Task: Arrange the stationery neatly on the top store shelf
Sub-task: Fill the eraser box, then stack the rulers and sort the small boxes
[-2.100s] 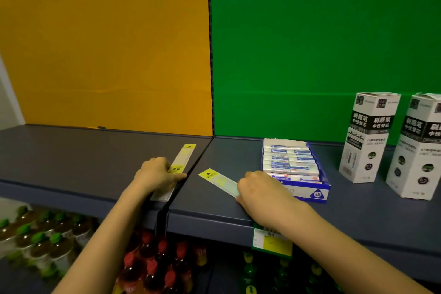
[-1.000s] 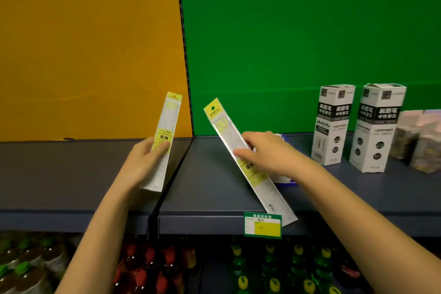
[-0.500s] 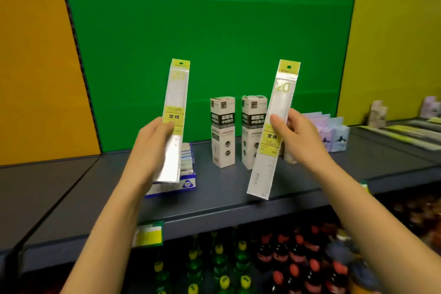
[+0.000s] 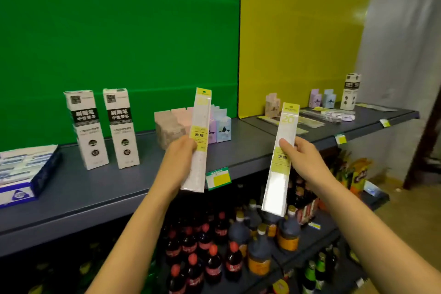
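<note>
My left hand (image 4: 180, 160) grips a packaged ruler (image 4: 200, 117) with a yellow header, held upright in front of the grey top shelf (image 4: 100, 188). A second packaged ruler (image 4: 284, 136), same kind, is upright in my right hand (image 4: 303, 160), out past the shelf's front edge. Further right on the shelf, in front of the yellow panel, several more rulers (image 4: 307, 122) lie flat.
Two white refill boxes (image 4: 102, 126) stand on the shelf, a blue eraser tray (image 4: 23, 174) at far left, pastel small boxes (image 4: 191, 124) in the middle, more boxes (image 4: 334, 95) at far right. Bottles (image 4: 226, 246) fill the lower shelves.
I lifted both rulers off the left end of the shelf, raised them upright and turned right; the yellow-backed section with more rulers has come into view.
</note>
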`<state>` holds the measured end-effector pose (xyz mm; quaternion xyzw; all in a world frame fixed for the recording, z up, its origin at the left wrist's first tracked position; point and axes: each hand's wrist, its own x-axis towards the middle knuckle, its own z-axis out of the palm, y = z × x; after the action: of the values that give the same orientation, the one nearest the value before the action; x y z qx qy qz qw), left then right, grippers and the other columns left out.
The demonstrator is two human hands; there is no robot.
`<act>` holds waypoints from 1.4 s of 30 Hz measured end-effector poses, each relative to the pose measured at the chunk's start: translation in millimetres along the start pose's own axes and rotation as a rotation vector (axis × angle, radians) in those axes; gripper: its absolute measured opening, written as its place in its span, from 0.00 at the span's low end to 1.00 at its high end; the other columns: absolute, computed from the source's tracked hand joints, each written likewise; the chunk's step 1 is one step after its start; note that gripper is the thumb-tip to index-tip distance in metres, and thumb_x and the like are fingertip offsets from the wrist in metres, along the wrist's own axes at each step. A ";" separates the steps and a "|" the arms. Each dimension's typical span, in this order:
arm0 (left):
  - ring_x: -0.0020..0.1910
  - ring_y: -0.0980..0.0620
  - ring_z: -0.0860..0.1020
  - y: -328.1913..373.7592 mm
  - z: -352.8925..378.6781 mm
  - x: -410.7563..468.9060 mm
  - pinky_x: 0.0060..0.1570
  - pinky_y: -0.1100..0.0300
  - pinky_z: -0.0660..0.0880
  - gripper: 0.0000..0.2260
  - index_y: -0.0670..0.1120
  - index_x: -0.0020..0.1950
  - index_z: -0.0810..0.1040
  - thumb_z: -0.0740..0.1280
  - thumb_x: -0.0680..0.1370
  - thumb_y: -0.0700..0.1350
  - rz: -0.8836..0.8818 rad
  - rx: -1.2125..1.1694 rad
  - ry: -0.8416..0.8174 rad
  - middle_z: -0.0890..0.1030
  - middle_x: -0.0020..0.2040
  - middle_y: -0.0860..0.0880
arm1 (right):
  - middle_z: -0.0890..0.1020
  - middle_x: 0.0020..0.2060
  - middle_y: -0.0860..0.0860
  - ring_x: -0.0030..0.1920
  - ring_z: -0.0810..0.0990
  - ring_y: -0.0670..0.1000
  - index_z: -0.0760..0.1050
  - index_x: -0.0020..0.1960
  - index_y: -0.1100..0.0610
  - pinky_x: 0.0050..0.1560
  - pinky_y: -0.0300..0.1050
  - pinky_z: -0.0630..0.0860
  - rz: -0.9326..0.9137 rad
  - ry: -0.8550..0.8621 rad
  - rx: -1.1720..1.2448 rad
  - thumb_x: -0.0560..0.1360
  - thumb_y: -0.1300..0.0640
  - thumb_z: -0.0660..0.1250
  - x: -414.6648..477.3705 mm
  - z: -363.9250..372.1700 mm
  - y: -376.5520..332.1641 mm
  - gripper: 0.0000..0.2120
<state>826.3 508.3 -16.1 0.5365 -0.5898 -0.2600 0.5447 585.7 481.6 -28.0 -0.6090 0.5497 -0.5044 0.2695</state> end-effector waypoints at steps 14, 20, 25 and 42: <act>0.17 0.58 0.59 1.2 205.1 104.7 0.18 0.67 0.54 0.13 0.44 0.33 0.70 0.64 0.77 0.43 -0.102 -0.057 -0.308 0.65 0.22 0.51 | 0.79 0.41 0.54 0.41 0.78 0.52 0.72 0.57 0.62 0.42 0.47 0.73 0.259 -0.040 0.078 0.80 0.54 0.55 121.8 -122.6 107.8 0.14; 0.19 0.60 0.66 7.0 265.4 175.2 0.19 0.70 0.60 0.14 0.45 0.32 0.72 0.64 0.77 0.46 -0.079 0.055 -0.218 0.76 0.29 0.51 | 0.77 0.37 0.53 0.36 0.75 0.49 0.69 0.53 0.59 0.35 0.41 0.72 0.312 -0.110 0.198 0.78 0.62 0.54 211.3 -142.9 111.7 0.07; 0.16 0.66 0.69 11.3 301.5 215.6 0.17 0.75 0.60 0.13 0.42 0.35 0.75 0.64 0.77 0.46 -0.042 0.191 -0.182 0.77 0.30 0.53 | 0.79 0.42 0.50 0.40 0.77 0.47 0.74 0.53 0.55 0.41 0.41 0.71 0.097 -0.174 0.092 0.79 0.59 0.57 269.1 -143.9 123.3 0.07; 0.30 0.52 0.73 -23.2 360.1 261.3 0.37 0.59 0.71 0.21 0.46 0.25 0.72 0.64 0.76 0.53 -0.317 0.525 -0.092 0.76 0.28 0.48 | 0.79 0.40 0.53 0.44 0.79 0.53 0.68 0.62 0.56 0.39 0.45 0.74 -0.145 -0.466 0.079 0.76 0.56 0.64 375.4 -86.3 156.6 0.15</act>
<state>546.6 162.2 -39.5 0.7317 -0.5699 -0.2047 0.3129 402.4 108.5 -16.9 -0.7355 0.4076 -0.3896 0.3757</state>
